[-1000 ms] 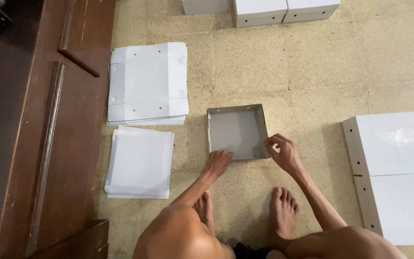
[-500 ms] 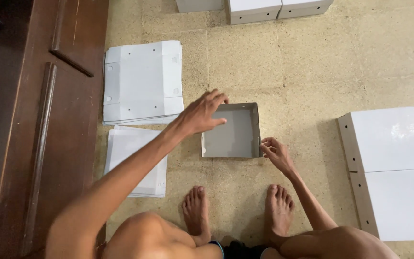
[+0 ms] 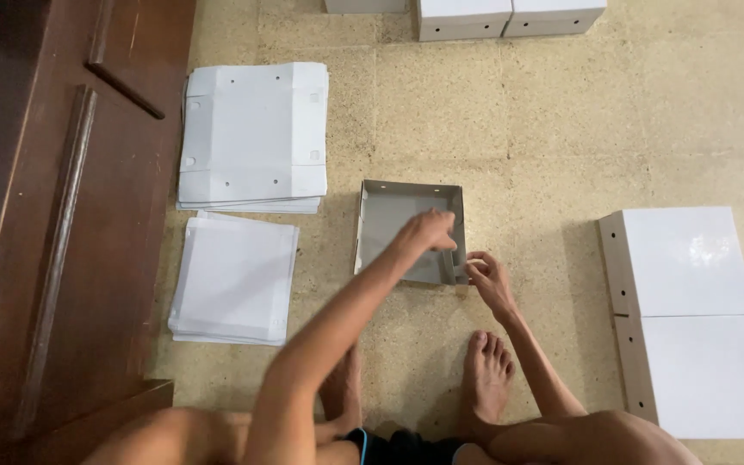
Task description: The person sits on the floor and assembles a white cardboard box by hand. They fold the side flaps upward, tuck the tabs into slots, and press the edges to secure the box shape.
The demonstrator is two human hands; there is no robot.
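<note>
Work surface: a speckled beige tiled floor [image 3: 561, 146], bordered on the left by dark brown wooden furniture [image 3: 45, 215]. The person sits on the floor with bare feet pointing forward.

A shallow grey cardboard tray [image 3: 393, 226], open side up, lies flat just ahead of the feet. It is roughly square, so no long axis is evident.

The left hand [image 3: 428, 231] reaches across over the tray's right half, fingers curled toward the right wall; whether they grip the wall cannot be told. The right hand [image 3: 488, 277] sits at the tray's near right corner, fingertips pinched on the corner flap. The right hand is nearer to that corner; the tray lies to its left.

Two stacks of flat white box blanks [image 3: 251, 138] [image 3: 234, 277] lie well left of the tray. Finished white boxes [image 3: 691, 319] rest at the right, with more white boxes [image 3: 510, 15] at the top edge.
</note>
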